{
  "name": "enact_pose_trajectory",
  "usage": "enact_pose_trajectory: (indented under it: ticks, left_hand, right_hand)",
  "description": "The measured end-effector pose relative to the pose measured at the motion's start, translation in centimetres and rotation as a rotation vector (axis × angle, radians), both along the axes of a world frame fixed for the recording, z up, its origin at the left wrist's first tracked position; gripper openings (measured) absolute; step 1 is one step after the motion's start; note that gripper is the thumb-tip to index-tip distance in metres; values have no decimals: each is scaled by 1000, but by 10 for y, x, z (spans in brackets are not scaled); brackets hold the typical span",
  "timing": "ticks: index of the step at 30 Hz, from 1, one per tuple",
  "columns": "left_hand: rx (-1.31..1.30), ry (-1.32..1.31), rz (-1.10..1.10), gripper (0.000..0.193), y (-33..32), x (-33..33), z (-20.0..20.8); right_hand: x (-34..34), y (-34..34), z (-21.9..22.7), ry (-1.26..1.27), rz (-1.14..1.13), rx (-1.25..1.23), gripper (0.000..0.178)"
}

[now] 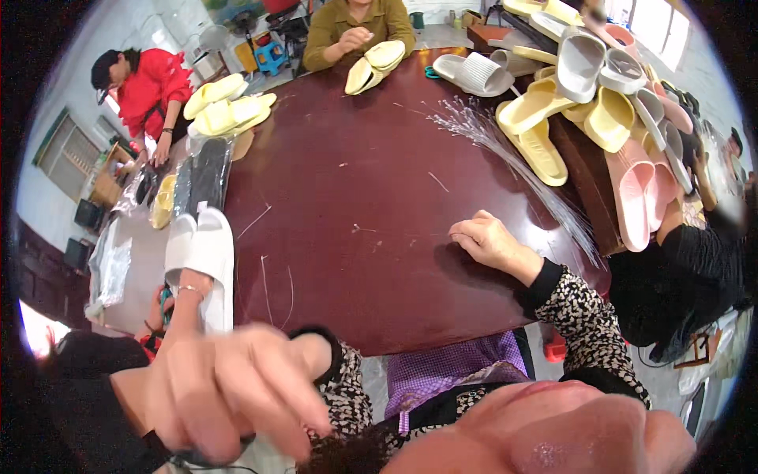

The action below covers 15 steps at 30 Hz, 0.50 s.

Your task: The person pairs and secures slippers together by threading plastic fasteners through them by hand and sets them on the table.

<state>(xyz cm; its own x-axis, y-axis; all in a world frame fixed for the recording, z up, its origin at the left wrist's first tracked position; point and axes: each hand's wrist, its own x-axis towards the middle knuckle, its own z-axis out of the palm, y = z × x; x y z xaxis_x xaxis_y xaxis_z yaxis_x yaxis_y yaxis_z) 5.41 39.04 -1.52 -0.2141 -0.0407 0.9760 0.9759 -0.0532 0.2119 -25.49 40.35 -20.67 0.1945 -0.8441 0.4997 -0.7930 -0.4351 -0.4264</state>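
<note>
My left hand (237, 387) is raised close in front of me at the lower left, blurred. Its fingers are bent and apart, with nothing seen between them. My right hand (491, 241) rests on the dark red table (347, 205), right of its middle. Its fingers are curled closed, and whatever they may hold is hidden. Just beyond that hand, a long bundle of thin wire ties (513, 154) lies along the table's right side. A few loose wire strands (266, 288) lie at the left, and small scraps are scattered mid-table.
Yellow, grey and pink slippers (628, 186) are heaped at the right. At the left, a co-worker's braceleted hand reaches to white slippers (223, 245), near yellow slippers (229, 114). A person across holds pale yellow slippers (375, 67); another in red (154, 91) works at far left.
</note>
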Motion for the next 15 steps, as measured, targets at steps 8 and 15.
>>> enact_pose_trajectory:
  ticks: [8, 15]
  left_hand:
    - [455, -254, 281, 57, -33, -31, -5]
    - [351, -250, 292, 64, -30, -19, 9]
  right_hand:
    - [-5, -3, -5, -16, -17, -4, 8]
    - [1, -10, -6, 14, -4, 20, 9]
